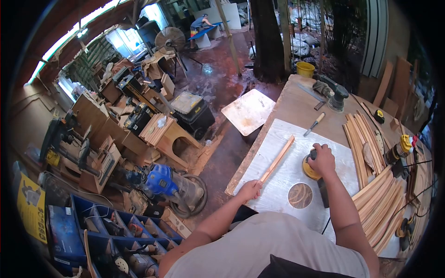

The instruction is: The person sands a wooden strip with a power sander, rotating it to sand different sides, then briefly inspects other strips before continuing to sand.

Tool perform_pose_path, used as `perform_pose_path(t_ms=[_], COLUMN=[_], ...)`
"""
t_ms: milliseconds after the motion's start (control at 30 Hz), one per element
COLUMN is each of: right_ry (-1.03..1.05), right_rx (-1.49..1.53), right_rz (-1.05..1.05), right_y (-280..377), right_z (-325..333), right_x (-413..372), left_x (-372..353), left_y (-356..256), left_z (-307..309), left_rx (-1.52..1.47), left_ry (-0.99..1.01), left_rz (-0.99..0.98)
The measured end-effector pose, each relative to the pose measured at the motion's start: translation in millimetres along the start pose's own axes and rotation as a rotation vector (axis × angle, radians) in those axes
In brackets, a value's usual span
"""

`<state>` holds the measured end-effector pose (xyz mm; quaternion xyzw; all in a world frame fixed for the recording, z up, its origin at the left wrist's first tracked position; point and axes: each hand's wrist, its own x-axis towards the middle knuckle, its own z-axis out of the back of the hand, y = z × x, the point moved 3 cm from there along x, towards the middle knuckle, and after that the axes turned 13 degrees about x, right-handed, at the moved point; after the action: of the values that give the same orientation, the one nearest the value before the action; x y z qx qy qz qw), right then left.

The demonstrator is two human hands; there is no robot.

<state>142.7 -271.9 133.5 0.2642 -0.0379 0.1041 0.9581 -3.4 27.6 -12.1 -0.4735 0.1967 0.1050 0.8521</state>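
My left hand (251,190) is closed around the near end of a narrow wooden strip (277,158), which points away from me over a pale, wood-grained panel (271,139). My right hand (323,160) grips the top of a yellow and black palm sander (311,170), its fingers curled over the body. Right of the strip, the sander rests on the panel or just above it; the exact contact is hard to see. Close to both hands, a round hole (300,195) in the panel shows brown curved shapes inside.
Bundled wooden strips (378,204) lie to the right. A wooden-handled chisel (315,124), a green sander (339,99) and a yellow drill-like tool (399,149) sit on the workbench (296,104). Leftward stand a blue shop vacuum (160,180) and a blue divided bin (113,238). Another person (201,25) works far back.
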Motion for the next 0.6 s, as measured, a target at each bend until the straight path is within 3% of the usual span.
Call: perform_pose_path(t_ms=[600], right_ry=[0.031], right_rx=[-0.015], right_rz=[-0.048], right_y=[1.3], right_z=[1.3], right_x=[2.6], left_x=[-0.1], left_y=[3.4], left_z=[-1.3], left_rx=[-0.097], left_ry=[-0.011], left_rz=[-0.036])
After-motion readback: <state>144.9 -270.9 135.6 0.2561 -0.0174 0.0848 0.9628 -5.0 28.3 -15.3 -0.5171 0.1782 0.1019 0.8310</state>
